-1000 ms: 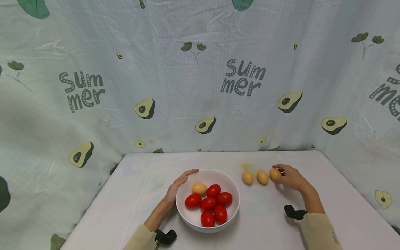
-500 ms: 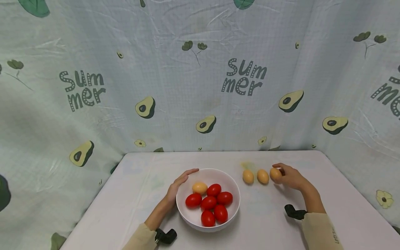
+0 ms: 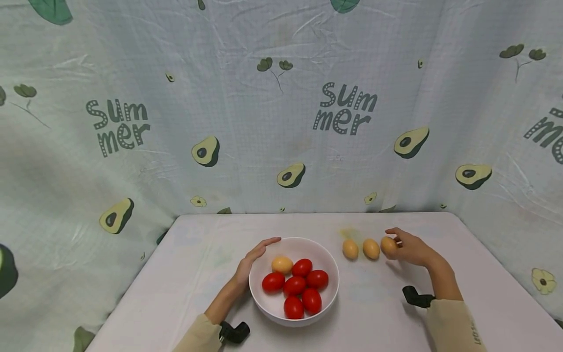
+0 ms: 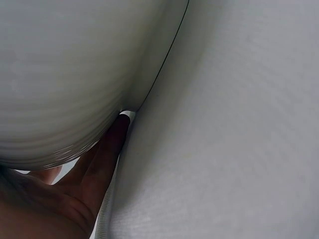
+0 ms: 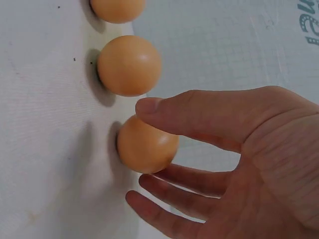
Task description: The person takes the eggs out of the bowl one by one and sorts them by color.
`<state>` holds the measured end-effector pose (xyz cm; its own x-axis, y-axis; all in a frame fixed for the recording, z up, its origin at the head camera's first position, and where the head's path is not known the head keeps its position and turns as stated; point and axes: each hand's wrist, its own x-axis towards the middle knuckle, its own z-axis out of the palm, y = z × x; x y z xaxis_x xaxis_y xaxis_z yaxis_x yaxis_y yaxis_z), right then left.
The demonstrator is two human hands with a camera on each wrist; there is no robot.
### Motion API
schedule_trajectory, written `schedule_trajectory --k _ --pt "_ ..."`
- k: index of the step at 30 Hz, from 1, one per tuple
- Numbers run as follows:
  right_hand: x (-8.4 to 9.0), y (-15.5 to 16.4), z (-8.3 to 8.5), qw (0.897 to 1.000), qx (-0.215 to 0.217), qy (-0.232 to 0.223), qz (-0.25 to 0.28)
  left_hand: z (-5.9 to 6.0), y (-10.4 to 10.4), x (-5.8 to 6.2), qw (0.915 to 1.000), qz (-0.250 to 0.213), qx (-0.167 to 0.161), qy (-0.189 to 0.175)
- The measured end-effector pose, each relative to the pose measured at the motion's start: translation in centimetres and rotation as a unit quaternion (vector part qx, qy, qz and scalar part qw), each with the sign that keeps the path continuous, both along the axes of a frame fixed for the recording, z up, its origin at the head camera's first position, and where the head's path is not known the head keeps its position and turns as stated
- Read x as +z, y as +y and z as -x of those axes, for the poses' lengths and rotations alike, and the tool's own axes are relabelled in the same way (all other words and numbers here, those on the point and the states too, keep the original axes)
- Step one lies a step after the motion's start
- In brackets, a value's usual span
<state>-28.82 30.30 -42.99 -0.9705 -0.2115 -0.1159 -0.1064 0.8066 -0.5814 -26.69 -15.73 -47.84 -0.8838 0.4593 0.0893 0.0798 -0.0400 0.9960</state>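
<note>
three smooth tan eggs (image 3: 371, 248) in a row, rightmost between fingers (image 5: 189, 112).

The third egg (image 5: 118, 8) is cut off by the right wrist view's top edge (only its underside shows).

A white desk (image 3: 198, 274) fills the lower part of the head view, its surface matte and evenly lit. Behind it and along both sides hangs a wrinkled pale green cloth (image 3: 246, 122) with a faint grid, printed with halved avocados, small leaves, flowers and the word "Summer". The cloth meets the desk's far edge and wraps its corners.
</note>
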Motion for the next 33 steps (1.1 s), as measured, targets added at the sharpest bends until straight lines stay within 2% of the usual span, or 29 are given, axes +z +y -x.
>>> schedule_trajectory --k 7,12,15,20,23,26,33 --pt "2.0 -0.3 -0.8 0.999 0.023 0.005 -0.034 0.1 0.0 0.0 0.9999 0.005 -0.006 0.01" --pt "3.1 -1.0 -1.2 0.999 0.028 0.026 -0.039 0.0 0.1 0.1 1.0 0.001 -0.004 0.005" --pt "3.6 -1.6 -1.4 0.997 0.04 0.054 -0.03 0.0 0.0 0.1 1.0 0.002 -0.007 0.005" --pt "4.5 -2.6 -1.7 0.991 0.078 0.105 0.029 0.0 -0.1 0.0 0.9999 0.006 -0.01 0.011" --pt "4.9 -3.0 -1.9 0.985 0.104 0.104 0.09 0.0 -0.1 0.0 0.9999 0.005 -0.008 0.011" --pt "5.3 -3.5 -2.1 0.98 0.113 0.097 0.135 0.0 0.0 0.1 1.0 0.002 -0.006 0.006" --pt "6.3 -5.7 -2.5 0.972 0.113 0.103 0.178 0.1 0.0 0.0 0.9999 0.009 -0.005 0.005"
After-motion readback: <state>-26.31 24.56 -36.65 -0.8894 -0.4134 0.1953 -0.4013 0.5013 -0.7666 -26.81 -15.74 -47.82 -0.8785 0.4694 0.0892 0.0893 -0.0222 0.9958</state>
